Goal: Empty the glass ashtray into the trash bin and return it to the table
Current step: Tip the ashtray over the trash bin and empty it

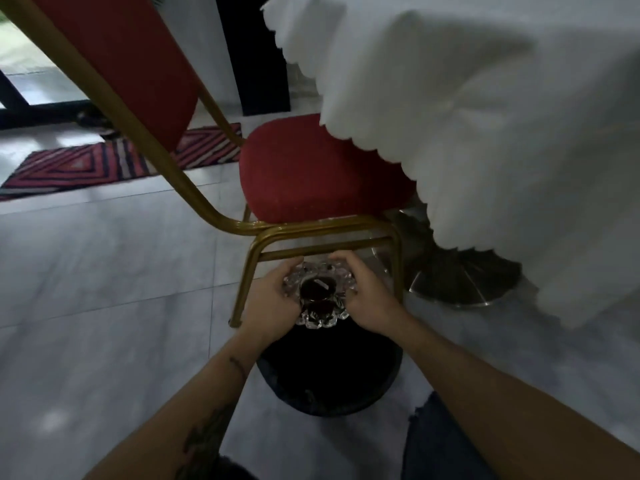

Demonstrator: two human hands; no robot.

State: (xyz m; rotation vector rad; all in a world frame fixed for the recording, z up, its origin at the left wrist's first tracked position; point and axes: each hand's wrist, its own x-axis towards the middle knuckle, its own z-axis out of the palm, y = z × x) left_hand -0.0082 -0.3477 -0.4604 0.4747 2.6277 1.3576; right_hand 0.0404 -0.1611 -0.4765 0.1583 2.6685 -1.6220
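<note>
I hold a scalloped glass ashtray (320, 299) between both hands, low over the floor. My left hand (273, 303) grips its left rim and my right hand (367, 299) grips its right rim. The ashtray sits just above the far edge of a round black trash bin (329, 375), whose dark opening lies directly below my wrists. A dark patch with a small pale fleck shows in the ashtray's middle. The table (485, 116) rises at the upper right, covered by a white cloth with a scalloped hem.
A red padded chair (311, 174) with a gold metal frame stands right behind the bin, its front leg beside my left hand. The table's metal base (460, 282) sits on the grey tiled floor to the right. A striped red rug (104, 161) lies at the far left.
</note>
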